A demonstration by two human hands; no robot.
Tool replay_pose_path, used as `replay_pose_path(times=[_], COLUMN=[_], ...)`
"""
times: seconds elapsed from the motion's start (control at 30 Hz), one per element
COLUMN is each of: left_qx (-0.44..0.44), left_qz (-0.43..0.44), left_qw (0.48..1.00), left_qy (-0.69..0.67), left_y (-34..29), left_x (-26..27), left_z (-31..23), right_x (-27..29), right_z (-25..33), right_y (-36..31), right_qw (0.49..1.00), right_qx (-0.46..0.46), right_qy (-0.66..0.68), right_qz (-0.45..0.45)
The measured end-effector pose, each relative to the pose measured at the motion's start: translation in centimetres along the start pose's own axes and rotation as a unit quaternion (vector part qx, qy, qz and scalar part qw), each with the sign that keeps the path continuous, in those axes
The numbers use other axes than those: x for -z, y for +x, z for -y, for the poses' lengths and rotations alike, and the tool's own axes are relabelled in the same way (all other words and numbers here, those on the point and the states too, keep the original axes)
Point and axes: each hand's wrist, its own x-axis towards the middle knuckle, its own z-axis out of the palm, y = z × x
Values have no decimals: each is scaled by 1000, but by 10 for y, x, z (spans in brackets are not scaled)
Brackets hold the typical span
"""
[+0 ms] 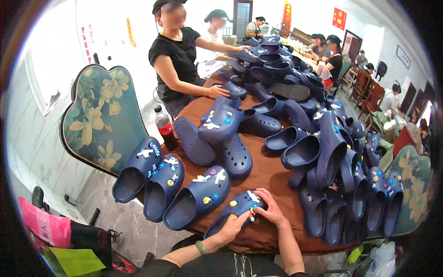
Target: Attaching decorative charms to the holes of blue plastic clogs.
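Observation:
Close in front of me a navy clog (230, 212) lies at the near edge of the table, with small white, yellow and blue charms on its upper. My left hand (232, 228) grips its side; part of the fingers is hidden in or behind the shoe. Curled over the toe end is my right hand (272, 210), its thumb and fingertips on the upper by the charms. Just left of it sits another decorated clog (201, 198). Two more charm-covered clogs, one in the middle (164, 187) and one farther left (137, 171), stand along the edge.
A big heap of navy clogs (300, 150) covers the table's right and far side. The brown cloth (258, 177) shows between. A dark drink bottle (165, 127) stands at the left edge by a floral chair back (99, 117). Across the table a person (182, 64) touches clogs.

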Motion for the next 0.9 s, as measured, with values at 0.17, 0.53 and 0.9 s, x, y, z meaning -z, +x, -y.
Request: replay_pose_path(times=[0.17, 0.53, 0.9], left_qx=[-14, -5, 54], left_qz=[-11, 24, -19], left_qw=[994, 998, 958], left_qy=[107, 55, -280], left_y=[5, 0, 21], left_x=[8, 2, 4], left_z=[14, 15, -8], right_x=[-7, -7, 11], right_z=[-4, -22, -39], right_y=[-9, -21, -6], right_qw=[999, 997, 926], right_qx=[9, 35, -111], right_qy=[-34, -38, 266], right_qz=[-38, -63, -243])
